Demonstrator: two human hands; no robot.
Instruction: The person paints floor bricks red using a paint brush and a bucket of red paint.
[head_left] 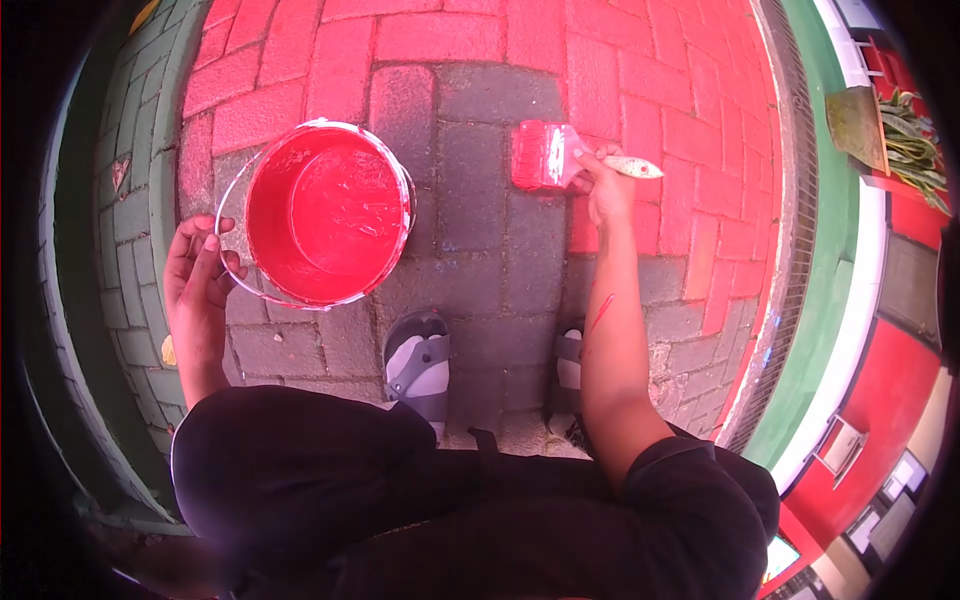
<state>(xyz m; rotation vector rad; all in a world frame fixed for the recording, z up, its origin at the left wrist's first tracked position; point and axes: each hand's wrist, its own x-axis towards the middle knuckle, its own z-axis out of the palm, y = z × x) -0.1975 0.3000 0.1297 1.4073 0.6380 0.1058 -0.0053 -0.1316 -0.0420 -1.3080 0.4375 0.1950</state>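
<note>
My left hand (203,268) is closed around the thin wire handle of a paint bucket (402,190). Red paint (340,205) coats the bucket's inner wall and covers its bottom. On the right, my right hand (600,180) grips a wide paintbrush (645,168) near its base, with the pale handle sticking out to the right. Its bristles are soaked red and point left, over the border between red-painted and bare grey paving bricks (472,215). A red smear runs along my right forearm.
Red-painted bricks (440,38) spread across the far side and right. My sandalled feet (418,365) stand on grey bricks. A drain grating (797,150) runs along the right, beside a green strip and a potted plant (910,150). Greenish paving (130,215) borders the left.
</note>
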